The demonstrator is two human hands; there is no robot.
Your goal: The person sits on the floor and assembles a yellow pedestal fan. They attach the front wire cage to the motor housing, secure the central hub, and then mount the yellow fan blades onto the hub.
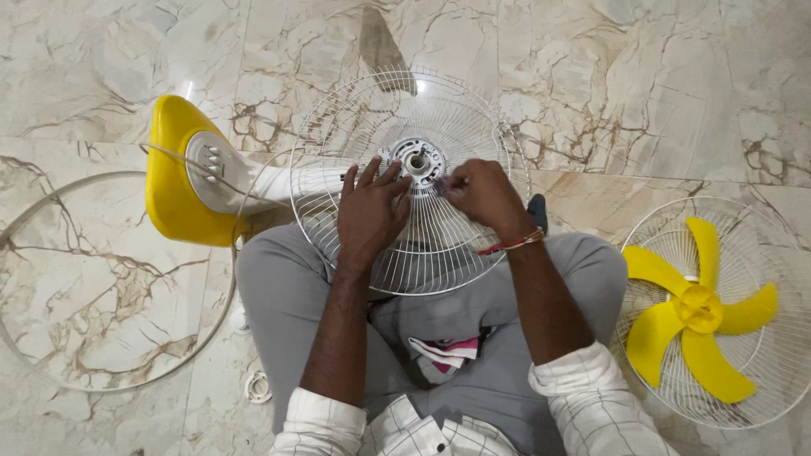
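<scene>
A person sits on a glossy marble floor (642, 93) veined in cream and brown, seen from above, with grey trousers and rolled white checked sleeves. Resting over the lap is a round white wire fan guard (410, 181), its thin spokes fanning out from a grey metal hub (417, 159) with a hole at the centre. The left hand (370, 211) lies flat on the spokes just left of the hub, fingers spread and gripping nothing. The right hand (481, 192) is curled just right of the hub, fingertips pinched narrowly at the wires; whether it holds anything small cannot be told. At the left lies a yellow and white plastic fan base (182, 173) with buttons, beside a thin white ring (101, 376). At the right a second wire guard (760, 228) carries a yellow plastic blade (697, 308) with five curved paddles.
</scene>
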